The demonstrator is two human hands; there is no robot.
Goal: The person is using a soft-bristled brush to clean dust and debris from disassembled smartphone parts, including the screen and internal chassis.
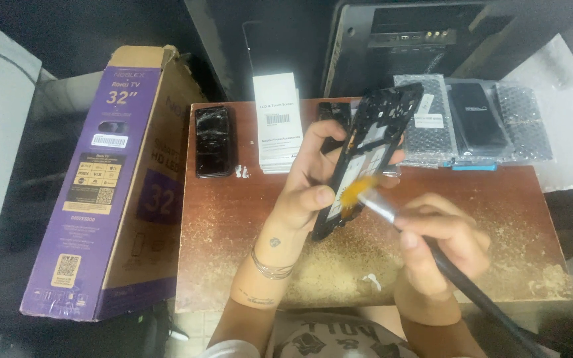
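Note:
My left hand (pixel 310 185) holds a black phone frame (pixel 369 149) upright and tilted over the worn wooden board (pixel 233 232), with its open inner side facing me. In my right hand (pixel 442 245) is a long black-handled brush (pixel 432 255), gripped near the metal ferrule. Its orange bristles (pixel 356 191) touch the lower part of the frame, near my left thumb.
A cracked black phone (pixel 212 140) and a white flat box (pixel 278 122) lie at the board's far edge. Bubble-wrapped parts (pixel 472 122) lie at the far right. A tall purple television carton (pixel 111 185) leans at the left. A dark open device back (pixel 419 40) stands behind.

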